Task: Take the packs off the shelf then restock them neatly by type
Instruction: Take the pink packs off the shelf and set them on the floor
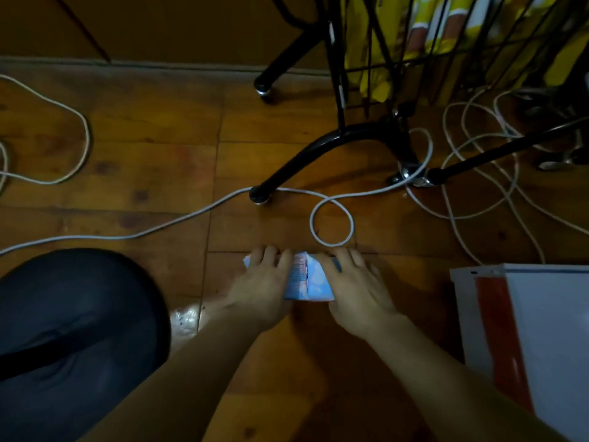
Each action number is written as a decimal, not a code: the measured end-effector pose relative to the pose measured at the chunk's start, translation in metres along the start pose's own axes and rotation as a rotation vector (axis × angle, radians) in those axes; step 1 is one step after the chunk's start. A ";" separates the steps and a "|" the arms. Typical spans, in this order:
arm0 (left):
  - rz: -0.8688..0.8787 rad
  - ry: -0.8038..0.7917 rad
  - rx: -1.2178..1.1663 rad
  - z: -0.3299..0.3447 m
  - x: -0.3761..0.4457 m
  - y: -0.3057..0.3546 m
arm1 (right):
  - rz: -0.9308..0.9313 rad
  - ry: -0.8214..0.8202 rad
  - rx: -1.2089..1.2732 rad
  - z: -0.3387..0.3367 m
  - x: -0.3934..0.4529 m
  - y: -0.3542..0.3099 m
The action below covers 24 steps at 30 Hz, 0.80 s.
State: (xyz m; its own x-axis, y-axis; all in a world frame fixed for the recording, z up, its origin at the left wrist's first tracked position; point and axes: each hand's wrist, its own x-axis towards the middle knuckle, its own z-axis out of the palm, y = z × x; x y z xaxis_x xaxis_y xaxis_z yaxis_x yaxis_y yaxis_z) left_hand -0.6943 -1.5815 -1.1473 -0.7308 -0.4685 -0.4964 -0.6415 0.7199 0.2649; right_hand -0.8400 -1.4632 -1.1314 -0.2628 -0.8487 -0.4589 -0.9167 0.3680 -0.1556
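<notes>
A small pale-blue printed plastic pack (pixel 307 279) is pressed to the wooden floor (pixel 159 173) between the left hand (pixel 261 291) and right hand (pixel 357 288), fingers laid nearly straight. Yellow packs (pixel 376 59) are seen in the black wire shelf (pixel 398 65); restocking appears unfinished.

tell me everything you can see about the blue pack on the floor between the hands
The blue pack is a small soft packet, pale blue and white with a panel of reddish print near its middle. It looks like glossy plastic film, crumpled and creased. It lies flat on the wooden floor, just short of a white cable loop. The left hand covers its left end and the right hand its right end, fingers laid over it, so its full outline is hidden.
</notes>
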 end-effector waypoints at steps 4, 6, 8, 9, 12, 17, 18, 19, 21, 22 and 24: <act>0.011 0.033 0.049 0.017 0.027 -0.009 | 0.040 0.043 0.021 0.021 0.024 0.010; 0.005 0.025 0.071 0.024 0.035 -0.009 | 0.030 0.046 0.027 0.028 0.032 0.014; -0.013 0.017 0.072 0.029 0.038 -0.010 | 0.015 0.025 0.036 0.033 0.036 0.017; -0.022 0.018 0.075 0.030 0.038 -0.010 | 0.009 0.019 0.027 0.034 0.036 0.019; -0.053 -0.027 0.113 0.022 0.030 -0.008 | 0.015 -0.027 0.015 0.025 0.030 0.021; -0.061 -0.053 0.141 -0.053 -0.016 0.013 | 0.040 0.014 0.044 -0.058 -0.011 0.012; -0.047 -0.021 0.146 -0.075 -0.030 0.020 | 0.041 0.020 0.048 -0.082 -0.023 0.008; -0.031 0.014 0.139 -0.099 -0.045 0.027 | 0.043 0.021 0.055 -0.108 -0.036 0.004; -0.004 0.077 0.097 -0.153 -0.076 0.046 | 0.038 0.044 0.063 -0.165 -0.063 -0.007; 0.004 0.097 0.075 -0.182 -0.093 0.057 | 0.032 0.063 0.066 -0.194 -0.078 -0.013; 0.021 0.127 0.060 -0.242 -0.125 0.079 | 0.026 0.100 0.079 -0.255 -0.106 -0.024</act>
State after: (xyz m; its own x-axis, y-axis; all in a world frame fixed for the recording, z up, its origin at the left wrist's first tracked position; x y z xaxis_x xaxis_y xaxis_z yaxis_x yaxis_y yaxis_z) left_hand -0.7098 -1.5897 -0.8644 -0.7700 -0.5116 -0.3814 -0.6135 0.7578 0.2222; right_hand -0.8666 -1.4785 -0.8562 -0.3189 -0.8707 -0.3743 -0.8837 0.4159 -0.2146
